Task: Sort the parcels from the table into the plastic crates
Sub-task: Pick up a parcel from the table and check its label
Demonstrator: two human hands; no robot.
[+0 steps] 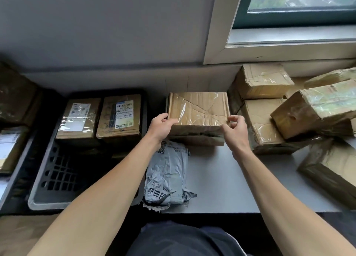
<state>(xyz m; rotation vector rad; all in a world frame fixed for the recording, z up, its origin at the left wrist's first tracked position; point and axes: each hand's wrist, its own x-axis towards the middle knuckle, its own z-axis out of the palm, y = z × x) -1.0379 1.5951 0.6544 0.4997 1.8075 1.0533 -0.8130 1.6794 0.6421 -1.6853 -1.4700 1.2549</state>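
left grip (161, 126) wrapped round near-left corner of the cardboard box (198, 111), thumb over the top edge, grasping firm. right grip (235, 129) pinching near-right corner w/ thumb and curled fingertips, other fingers loosely bent, so only partly closed. taken at both near corners prob. to keep the wide, flat box level for a lift. box at back-centre of the worktop (221, 178), on top of a flatter box (196, 141); cannot tell if resting on it or just raised. grey mail bag (167, 174) lying just in front, partly under the left wrist, so best lifted up before swinging left. grey crate (46, 188) just beside the worktop on the left, set lower, w/ two labelled boxes (79, 120) side by side at its far end and mesh floor showing in the near half, likely the spot for this one. pile of taped boxes (317, 109) at right, leaning on each other, not yet sorted.
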